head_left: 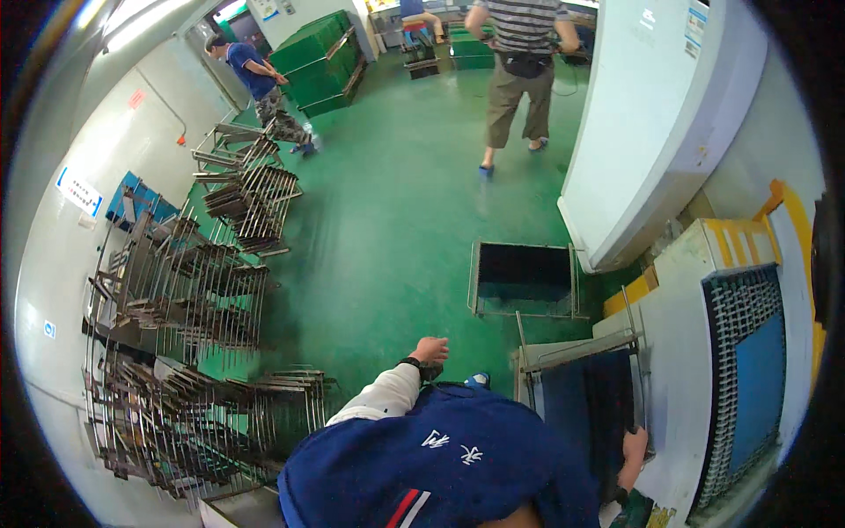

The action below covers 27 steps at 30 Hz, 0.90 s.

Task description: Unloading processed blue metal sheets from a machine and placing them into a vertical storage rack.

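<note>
My left hand (431, 350) hangs over the green floor in front of my body, holding nothing, with its fingers loosely apart. Down at the right, my right hand (634, 447) is closed at the side of a metal-framed rack (576, 356). Dark flat sheets (588, 400) fill this rack, which stands close beside my body. Part of the right hand's grip is hidden by the rack's edge. Just beyond, a second wire-framed rack (476, 304) with a dark sheet-like load (525, 271) rests on the floor.
Many metal racks (198, 295) are stacked along the left wall. Green crates (319, 66) stand at the back. One person (255, 75) walks at the far left; another (524, 62) is ahead. A white cabinet-like panel (629, 123) and grey machine (678, 273) flank the right.
</note>
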### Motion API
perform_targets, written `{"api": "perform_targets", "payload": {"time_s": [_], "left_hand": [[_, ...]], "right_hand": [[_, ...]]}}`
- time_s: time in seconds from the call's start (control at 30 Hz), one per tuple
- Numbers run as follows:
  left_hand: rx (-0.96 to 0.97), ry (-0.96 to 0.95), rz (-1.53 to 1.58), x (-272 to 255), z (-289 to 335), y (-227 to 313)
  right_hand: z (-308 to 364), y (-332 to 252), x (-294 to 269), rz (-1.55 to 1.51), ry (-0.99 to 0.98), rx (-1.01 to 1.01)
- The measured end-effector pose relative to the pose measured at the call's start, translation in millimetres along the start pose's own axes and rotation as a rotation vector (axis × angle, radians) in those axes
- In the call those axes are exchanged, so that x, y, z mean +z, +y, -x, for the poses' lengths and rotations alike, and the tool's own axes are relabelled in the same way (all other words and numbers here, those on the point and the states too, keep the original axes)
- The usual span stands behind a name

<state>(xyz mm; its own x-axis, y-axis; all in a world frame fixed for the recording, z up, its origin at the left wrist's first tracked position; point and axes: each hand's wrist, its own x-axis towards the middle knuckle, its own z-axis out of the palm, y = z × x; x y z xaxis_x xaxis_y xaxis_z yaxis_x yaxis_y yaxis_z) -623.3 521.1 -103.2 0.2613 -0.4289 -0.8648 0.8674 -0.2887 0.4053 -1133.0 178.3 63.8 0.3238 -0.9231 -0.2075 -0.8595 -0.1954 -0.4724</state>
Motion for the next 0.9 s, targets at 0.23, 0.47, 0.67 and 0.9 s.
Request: {"api": "perform_targets", "payload": {"time_s": [0.23, 0.47, 0.67, 0.9], "left_hand": [[0.111, 0.164, -0.114, 11, 11, -3], [0.082, 0.188, -0.188, 18, 26, 2], [0.099, 0.182, -0.169, 14, 23, -5], [0.11, 0.171, -0.178, 3, 2, -14]], "right_hand": [[-3, -6, 0, -0.093, 0.003, 0.026], [-9, 2, 3, 0.017, -0.09, 0.105], [-19, 25, 11, 0.003, -0.095, 0.115], [-22, 38, 16, 0.04, -0.114, 0.054]]}}
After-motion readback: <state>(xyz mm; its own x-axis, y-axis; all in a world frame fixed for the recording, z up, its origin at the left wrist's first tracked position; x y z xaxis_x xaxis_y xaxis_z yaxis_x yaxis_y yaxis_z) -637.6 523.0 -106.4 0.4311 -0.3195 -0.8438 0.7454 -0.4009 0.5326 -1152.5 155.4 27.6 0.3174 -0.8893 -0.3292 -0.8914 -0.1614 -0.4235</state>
